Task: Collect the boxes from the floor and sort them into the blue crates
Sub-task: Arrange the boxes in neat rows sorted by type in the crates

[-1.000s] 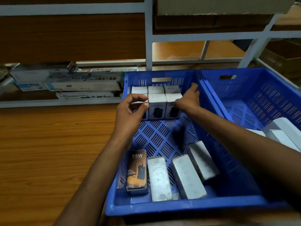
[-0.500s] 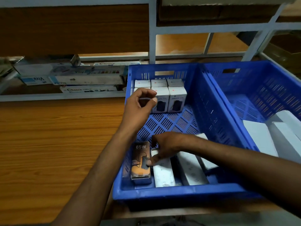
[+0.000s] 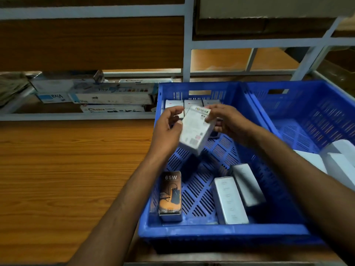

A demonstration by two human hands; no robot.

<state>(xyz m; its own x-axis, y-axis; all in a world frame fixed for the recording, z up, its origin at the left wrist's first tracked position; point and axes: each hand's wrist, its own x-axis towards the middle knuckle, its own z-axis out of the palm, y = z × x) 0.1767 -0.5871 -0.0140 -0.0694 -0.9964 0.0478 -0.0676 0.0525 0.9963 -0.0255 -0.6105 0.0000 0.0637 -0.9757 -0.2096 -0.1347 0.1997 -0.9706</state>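
Held box: white box with a barcode label, tilted, held above the floor of the left blue crate.
Left hand: thumb and fingers pinch the box's left edge.
Right hand: fingers curled at the top-right corner; blurred, seemingly a pinch.
Crate floor: 65W charger box and two long white boxes, all lying flat.

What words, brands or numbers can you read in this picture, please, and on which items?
"65W": orange-and-black box in the left blue crate.
"Viva": long box on the shelf.
"Viva", upside down: smaller box beside it.
"Choice": lowest box in that stack.
Too blurred: barcode label on the white box held by left hand and right hand.
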